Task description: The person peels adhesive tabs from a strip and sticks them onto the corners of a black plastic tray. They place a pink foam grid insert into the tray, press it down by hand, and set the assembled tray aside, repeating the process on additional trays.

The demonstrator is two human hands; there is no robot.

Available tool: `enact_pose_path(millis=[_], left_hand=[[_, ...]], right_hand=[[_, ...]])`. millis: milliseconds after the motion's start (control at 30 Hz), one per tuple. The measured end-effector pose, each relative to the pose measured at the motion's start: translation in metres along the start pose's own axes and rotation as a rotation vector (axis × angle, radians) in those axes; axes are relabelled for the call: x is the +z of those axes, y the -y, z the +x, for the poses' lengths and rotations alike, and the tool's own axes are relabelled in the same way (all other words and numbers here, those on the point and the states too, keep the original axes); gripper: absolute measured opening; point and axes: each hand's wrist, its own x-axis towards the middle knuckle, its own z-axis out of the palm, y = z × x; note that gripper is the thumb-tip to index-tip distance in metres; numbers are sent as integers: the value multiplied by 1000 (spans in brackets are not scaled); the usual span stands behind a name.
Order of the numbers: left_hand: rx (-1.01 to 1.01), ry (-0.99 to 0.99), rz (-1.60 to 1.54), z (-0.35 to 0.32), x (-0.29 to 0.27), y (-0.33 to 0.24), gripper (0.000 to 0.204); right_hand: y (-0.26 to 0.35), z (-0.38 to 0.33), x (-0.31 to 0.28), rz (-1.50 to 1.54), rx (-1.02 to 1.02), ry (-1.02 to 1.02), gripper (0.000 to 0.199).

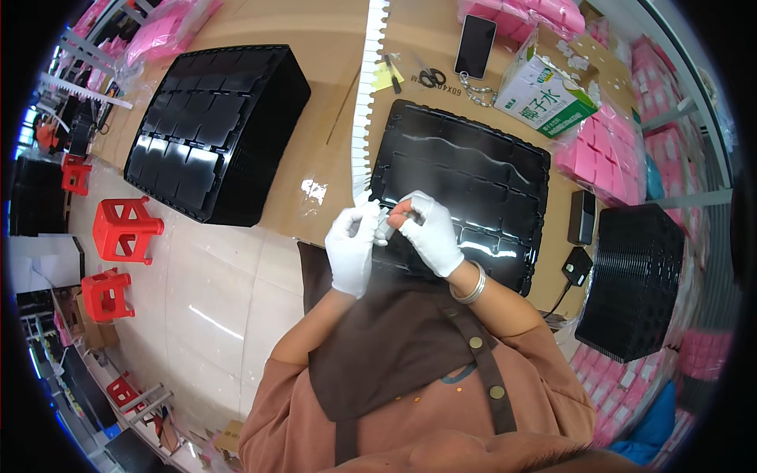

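White gloves cover both of my hands, with bare fingertips showing on the right one. My left hand (pixel 351 246) pinches a small whitish-grey piece (pixel 383 229) whose exact kind I cannot make out. Closed on its other side is my right hand (pixel 434 238), thumb and finger together. Both hands are over the near left edge of a black plastic tray (pixel 465 162) with shallow compartments. A long white strip with toothed edges (pixel 363 118) runs from the far edge down to just beyond my left hand.
Stacks of black trays (pixel 256 158) stand left and right (pixel 635 276). Beyond lie scissors (pixel 430 76), a black pen-like tool (pixel 393 75), a phone (pixel 475 47) with a beaded strap and a green-white carton (pixel 544 87). Pink packages (pixel 603 154) and a small black box (pixel 582 217) sit right. Red stools (pixel 126 229) stand left.
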Motion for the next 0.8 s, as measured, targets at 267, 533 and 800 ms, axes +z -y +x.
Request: enact_pose_path(millis=[267,533,800], left_hand=[[-173,-104,-278,25,-35,-1,27],[-66,-108,-294,29,-70,12,22],[-77,-41,-236,27,-45,17,23]], right_hand=[[31,-37,-90,-193,-155,-302,11],[-46,-124,-172,-1053,125,-150,11],[-47,-124,-156,-1174,174,-293,10]])
